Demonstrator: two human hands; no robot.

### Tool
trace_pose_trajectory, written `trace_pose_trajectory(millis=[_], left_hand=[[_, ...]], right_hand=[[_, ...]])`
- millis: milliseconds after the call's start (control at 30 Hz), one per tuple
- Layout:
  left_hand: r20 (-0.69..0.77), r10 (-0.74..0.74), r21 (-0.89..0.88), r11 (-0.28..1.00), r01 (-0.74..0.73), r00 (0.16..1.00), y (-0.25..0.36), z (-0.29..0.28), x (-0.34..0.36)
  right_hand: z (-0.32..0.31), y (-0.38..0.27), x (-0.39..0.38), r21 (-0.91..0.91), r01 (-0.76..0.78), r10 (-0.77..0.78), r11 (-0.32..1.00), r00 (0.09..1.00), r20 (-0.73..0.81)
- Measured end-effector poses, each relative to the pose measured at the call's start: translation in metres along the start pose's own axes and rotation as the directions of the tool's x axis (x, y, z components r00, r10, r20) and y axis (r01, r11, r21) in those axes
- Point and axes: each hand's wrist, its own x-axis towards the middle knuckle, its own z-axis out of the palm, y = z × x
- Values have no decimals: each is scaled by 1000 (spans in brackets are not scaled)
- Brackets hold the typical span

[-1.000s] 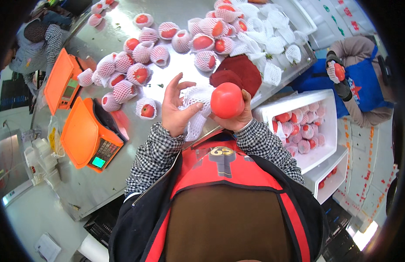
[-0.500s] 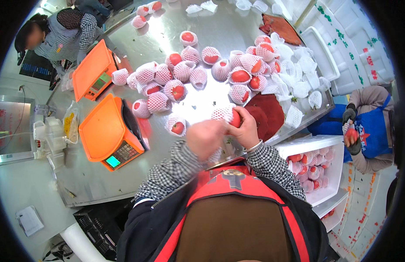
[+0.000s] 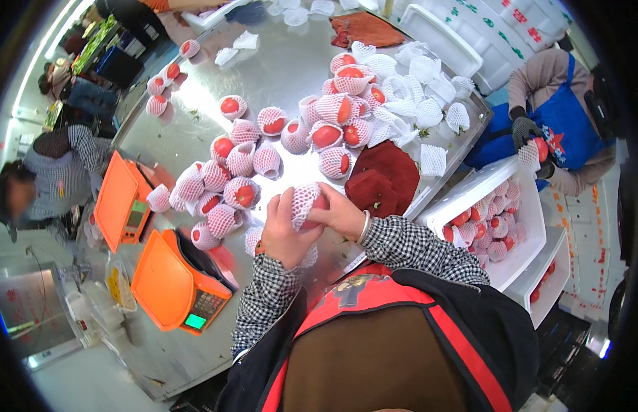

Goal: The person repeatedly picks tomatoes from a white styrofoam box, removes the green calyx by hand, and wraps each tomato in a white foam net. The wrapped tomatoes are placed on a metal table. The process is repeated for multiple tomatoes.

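My left hand and my right hand are both closed round one tomato in a white foam net sleeve, held just above the steel table. The net covers the tomato's left side, and red skin shows near my right fingers. Beyond my hands lie several netted tomatoes, among them one at the middle and one nearer the left. Right of my right hand is a dark red cloth. Loose empty foam nets are heaped at the far right of the table.
Two orange scales stand on the left. A white foam box of netted tomatoes is at the right. Behind it a co-worker in a blue apron holds a tomato. Another person stands beyond the scales.
The view has turned, shifting the table's contents. My left hand, blurred beside the tomato before, now wraps round it from the left. My right hand still holds it, and the net covers more of it.
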Motion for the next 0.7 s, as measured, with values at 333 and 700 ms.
trace_pose_trajectory(millis=[333,700], left_hand=[[-24,106,-42,993,-107,994,-10,21,8],[46,136,212,967,-143,990,-110,-3,79]], right_hand=[[-5,1,3,190,-160,171,969,985,-39],[-26,-1,32,-376,313,-436,872,847,-306]])
